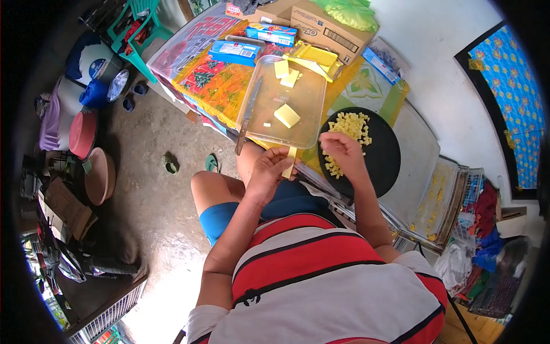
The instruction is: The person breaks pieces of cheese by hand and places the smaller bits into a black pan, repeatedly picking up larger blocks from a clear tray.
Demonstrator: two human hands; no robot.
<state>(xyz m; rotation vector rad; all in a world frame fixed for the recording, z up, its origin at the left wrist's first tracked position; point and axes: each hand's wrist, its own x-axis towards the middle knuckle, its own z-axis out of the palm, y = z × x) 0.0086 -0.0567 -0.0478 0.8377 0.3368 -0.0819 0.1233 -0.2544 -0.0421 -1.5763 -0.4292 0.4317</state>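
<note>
My left hand grips a pale yellow strip of cheese upright at the near edge of a clear plastic tray. Over the left rim of a round black pan is my right hand, its fingers curled in; whatever they hold, if anything, is hidden. Small cheese cubes are heaped on the pan's left side. In the tray lie a larger cheese block, two smaller pieces near the far end, and a small bit. A knife rests along the tray's left side, its handle over the near edge.
Blue boxes stand behind the tray, beside a yellow slotted rack and a cardboard carton. Right of the pan is a metal sheet. A green chair, basins and slippers are on the left.
</note>
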